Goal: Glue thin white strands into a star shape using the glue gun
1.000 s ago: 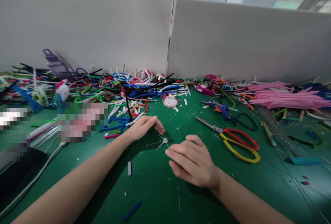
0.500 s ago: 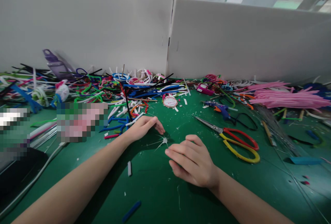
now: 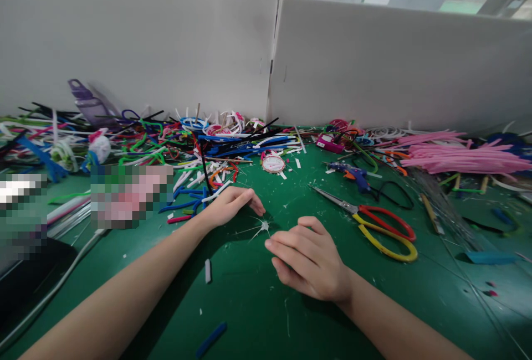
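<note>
A small white blob with thin strands spreading from it, like dried glue (image 3: 264, 226), lies on the green tabletop between my hands. My left hand (image 3: 233, 204) rests just beyond it to the left, fingers loosely bent and holding nothing. On the near right side of the blob is my right hand (image 3: 310, 260), its fingers loosely stretched out, with nothing visible in them. Scissors (image 3: 361, 213) with one red and one yellow handle lie to the right of my right hand. Behind them sits a blue and orange glue gun (image 3: 353, 176).
Colourful pipe cleaners (image 3: 166, 144) are heaped along the grey partition (image 3: 137, 44), with a bundle of pink ones (image 3: 465, 158) at right. A purple bottle (image 3: 91, 105) leans at back left. A white cable (image 3: 58, 288) runs along the left. A blue piece (image 3: 211, 339) lies in front.
</note>
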A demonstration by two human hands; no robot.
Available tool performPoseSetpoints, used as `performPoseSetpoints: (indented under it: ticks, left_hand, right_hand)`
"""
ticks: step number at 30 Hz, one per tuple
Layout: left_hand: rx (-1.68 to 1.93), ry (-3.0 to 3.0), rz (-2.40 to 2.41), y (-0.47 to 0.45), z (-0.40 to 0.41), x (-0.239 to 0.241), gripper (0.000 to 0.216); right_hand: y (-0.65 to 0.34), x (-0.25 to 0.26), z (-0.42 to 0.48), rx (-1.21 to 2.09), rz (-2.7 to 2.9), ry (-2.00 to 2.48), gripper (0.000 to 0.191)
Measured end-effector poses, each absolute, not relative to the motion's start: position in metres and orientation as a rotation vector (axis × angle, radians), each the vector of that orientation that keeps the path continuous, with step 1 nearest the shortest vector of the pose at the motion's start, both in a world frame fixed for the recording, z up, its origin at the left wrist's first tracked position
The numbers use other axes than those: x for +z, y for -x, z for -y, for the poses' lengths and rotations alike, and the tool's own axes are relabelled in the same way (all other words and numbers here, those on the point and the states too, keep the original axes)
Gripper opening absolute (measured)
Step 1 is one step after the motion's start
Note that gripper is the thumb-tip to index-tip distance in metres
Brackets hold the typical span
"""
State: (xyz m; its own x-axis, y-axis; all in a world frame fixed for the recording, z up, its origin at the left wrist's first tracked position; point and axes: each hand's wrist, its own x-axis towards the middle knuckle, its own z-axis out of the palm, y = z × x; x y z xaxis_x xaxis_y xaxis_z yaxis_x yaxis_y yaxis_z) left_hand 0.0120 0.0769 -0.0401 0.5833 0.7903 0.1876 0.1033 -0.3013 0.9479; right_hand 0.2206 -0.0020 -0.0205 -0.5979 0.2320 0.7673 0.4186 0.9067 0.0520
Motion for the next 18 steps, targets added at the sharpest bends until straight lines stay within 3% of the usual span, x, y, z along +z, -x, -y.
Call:
performPoseSetpoints:
  ticks: [18]
  left_hand:
    - [0.785, -1.834, -0.754, -0.0123, -0.0749, -0.0351, 0.049]
  right_hand:
    - [-0.2226, -0.0215, 0.0016, -0.282, 2.254, 0.464, 0.024]
